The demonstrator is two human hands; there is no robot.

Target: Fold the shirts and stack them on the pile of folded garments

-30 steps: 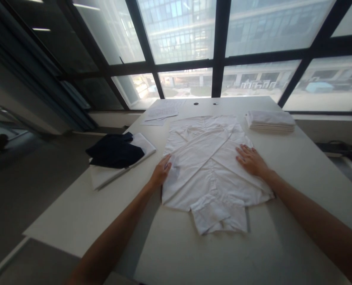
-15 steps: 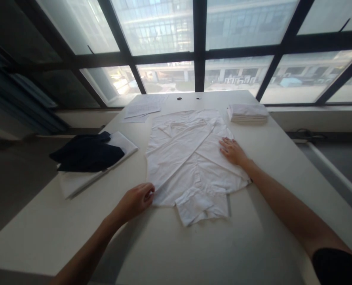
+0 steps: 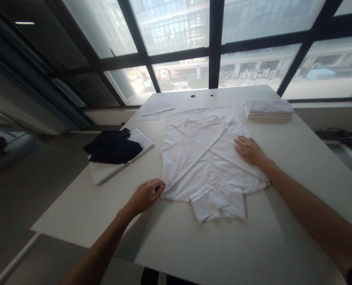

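A white shirt (image 3: 199,158) lies spread on the white table (image 3: 193,237), one sleeve crossing its body diagonally. Gathered creases run down the middle, and a short section of cloth juts out at the near edge. My left hand (image 3: 147,194) is closed in a pinch at the shirt's near left corner, the fingertips partly hidden. On the shirt's right side, my right hand (image 3: 250,150) rests flat with its fingers spread, pressing on the cloth.
Dark navy cloth (image 3: 113,146) lies on a folded white item (image 3: 143,140) to the left. Paper sheets (image 3: 158,107) lie at the far left of the table, and a stack of folded white cloth (image 3: 267,109) at the far right. Windows (image 3: 178,75) stand behind.
The camera view has turned left, so everything appears shifted rightward. Both hands keep their places on the shirt, which looks the same.
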